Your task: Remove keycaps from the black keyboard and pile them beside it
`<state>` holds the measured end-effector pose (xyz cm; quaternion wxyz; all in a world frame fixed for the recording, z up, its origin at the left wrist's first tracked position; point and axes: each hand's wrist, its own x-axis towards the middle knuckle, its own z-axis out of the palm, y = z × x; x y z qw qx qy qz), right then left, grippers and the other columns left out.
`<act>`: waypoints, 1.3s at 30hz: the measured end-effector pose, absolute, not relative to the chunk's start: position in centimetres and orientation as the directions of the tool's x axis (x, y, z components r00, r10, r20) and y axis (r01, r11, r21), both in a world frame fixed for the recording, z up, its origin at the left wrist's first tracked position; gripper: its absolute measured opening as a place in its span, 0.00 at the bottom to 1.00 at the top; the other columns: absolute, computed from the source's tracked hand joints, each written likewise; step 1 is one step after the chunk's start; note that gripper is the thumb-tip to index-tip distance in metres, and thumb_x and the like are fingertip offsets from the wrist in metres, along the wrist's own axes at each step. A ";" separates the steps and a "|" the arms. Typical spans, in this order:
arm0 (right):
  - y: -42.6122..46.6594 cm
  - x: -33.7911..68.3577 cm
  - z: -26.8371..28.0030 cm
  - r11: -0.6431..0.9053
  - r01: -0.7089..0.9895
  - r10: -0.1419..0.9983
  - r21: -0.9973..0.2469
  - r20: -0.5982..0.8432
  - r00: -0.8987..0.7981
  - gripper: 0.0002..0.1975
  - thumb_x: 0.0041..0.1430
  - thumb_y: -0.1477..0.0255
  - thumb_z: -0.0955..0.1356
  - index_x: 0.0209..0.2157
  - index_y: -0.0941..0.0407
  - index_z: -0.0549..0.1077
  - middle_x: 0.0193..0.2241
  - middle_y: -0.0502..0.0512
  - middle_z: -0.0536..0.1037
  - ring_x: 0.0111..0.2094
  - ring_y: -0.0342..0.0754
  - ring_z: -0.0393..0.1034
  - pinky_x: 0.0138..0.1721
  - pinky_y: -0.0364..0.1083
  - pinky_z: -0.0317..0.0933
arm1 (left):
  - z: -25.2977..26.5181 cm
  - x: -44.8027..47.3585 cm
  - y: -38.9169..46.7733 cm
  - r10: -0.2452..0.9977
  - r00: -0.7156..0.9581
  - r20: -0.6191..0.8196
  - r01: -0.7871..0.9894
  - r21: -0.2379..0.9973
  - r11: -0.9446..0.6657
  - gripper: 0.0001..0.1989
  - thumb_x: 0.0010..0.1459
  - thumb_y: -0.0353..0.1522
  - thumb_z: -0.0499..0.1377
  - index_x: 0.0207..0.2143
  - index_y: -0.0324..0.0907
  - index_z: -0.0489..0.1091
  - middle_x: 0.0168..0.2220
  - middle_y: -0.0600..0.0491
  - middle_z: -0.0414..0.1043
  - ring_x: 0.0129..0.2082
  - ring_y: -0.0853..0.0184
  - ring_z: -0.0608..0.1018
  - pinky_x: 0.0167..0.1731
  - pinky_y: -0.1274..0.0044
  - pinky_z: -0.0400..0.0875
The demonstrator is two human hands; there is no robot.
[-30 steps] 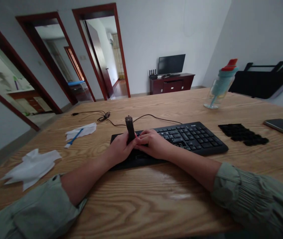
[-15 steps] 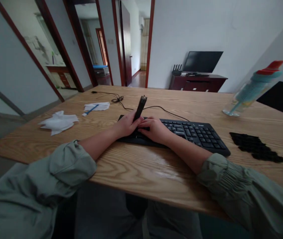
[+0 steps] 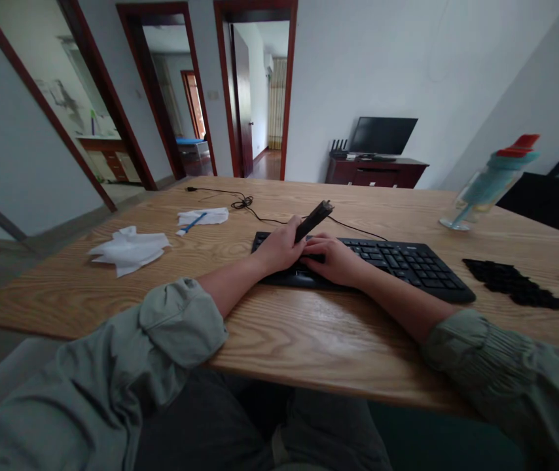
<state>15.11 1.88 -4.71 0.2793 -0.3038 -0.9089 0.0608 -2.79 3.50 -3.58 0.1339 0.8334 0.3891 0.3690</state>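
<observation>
A black keyboard (image 3: 410,265) lies on the wooden table in front of me, with both hands over its left half. My left hand (image 3: 280,248) is closed round a black stick-shaped tool (image 3: 316,219). The tool slants up and to the right, with small metal bits at its upper end; its lower end is hidden by my fingers. Right beside it, my right hand (image 3: 334,261) rests on the keyboard, its fingers bent and drawn together near the tool's lower part. What those fingers pinch, if anything, is hidden.
White tissues (image 3: 129,250) lie on the left, a blue-handled brush (image 3: 192,224) on another tissue (image 3: 215,216). A thin black cable (image 3: 264,218) runs behind the keyboard. Farther right are a patch of small black pieces (image 3: 512,282) and a clear bottle with a red top (image 3: 486,183).
The tool in my left hand has tipped over to the right from a steeper angle. Hands and keyboard sit farther right in view, partly because the camera has shifted.
</observation>
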 end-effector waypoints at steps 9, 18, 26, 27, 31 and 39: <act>1.1 15.2 -4.7 0.713 0.589 0.696 -0.380 0.484 -0.531 0.16 0.56 0.73 0.68 0.46 0.53 0.77 0.39 0.54 0.81 0.44 0.52 0.73 0.51 0.53 0.65 | -2.6 -2.9 3.4 0.752 0.239 0.614 0.550 0.553 -0.626 0.06 0.61 0.29 0.53 0.41 0.43 0.61 0.32 0.52 0.67 0.35 0.64 0.73 0.38 0.72 0.68; -2.9 17.5 -2.4 0.549 0.718 0.746 -0.427 0.637 -0.192 0.12 0.57 0.71 0.66 0.41 0.53 0.78 0.34 0.55 0.80 0.37 0.51 0.74 0.44 0.50 0.67 | -0.6 -8.3 6.4 0.674 -0.067 0.735 0.578 0.580 -0.575 0.05 0.66 0.32 0.51 0.44 0.45 0.61 0.38 0.50 0.67 0.40 0.63 0.73 0.43 0.69 0.69; -1.1 19.4 -3.0 0.458 0.767 0.778 -0.450 0.620 -0.100 0.13 0.55 0.67 0.65 0.36 0.55 0.80 0.33 0.56 0.81 0.35 0.51 0.75 0.39 0.50 0.67 | -1.3 -8.9 6.9 0.688 -0.057 0.723 0.586 0.582 -0.564 0.06 0.64 0.30 0.51 0.44 0.46 0.63 0.37 0.51 0.69 0.36 0.64 0.73 0.40 0.69 0.69; -1.0 19.5 -3.0 0.456 0.765 0.779 -0.456 0.619 -0.096 0.13 0.55 0.67 0.65 0.36 0.55 0.80 0.33 0.56 0.81 0.34 0.51 0.74 0.39 0.50 0.67 | -1.3 -8.9 6.9 0.690 -0.065 0.721 0.585 0.588 -0.559 0.07 0.64 0.29 0.51 0.43 0.46 0.63 0.37 0.51 0.69 0.36 0.64 0.73 0.40 0.69 0.69; -0.9 19.6 -2.9 0.466 0.752 0.787 -0.466 0.607 -0.111 0.13 0.55 0.67 0.65 0.37 0.56 0.80 0.32 0.56 0.81 0.33 0.50 0.74 0.39 0.49 0.67 | -1.5 -9.2 7.2 0.695 -0.140 0.705 0.564 0.634 -0.530 0.06 0.63 0.28 0.52 0.42 0.45 0.63 0.34 0.52 0.68 0.36 0.64 0.73 0.40 0.69 0.69; -0.8 19.5 -2.8 0.484 0.746 0.800 -0.458 0.577 -0.165 0.14 0.55 0.67 0.65 0.38 0.56 0.80 0.30 0.56 0.80 0.32 0.49 0.73 0.39 0.49 0.66 | -2.0 -9.6 7.8 0.698 -0.140 0.702 0.587 0.627 -0.513 0.04 0.63 0.30 0.52 0.41 0.44 0.62 0.33 0.53 0.67 0.38 0.64 0.73 0.41 0.70 0.68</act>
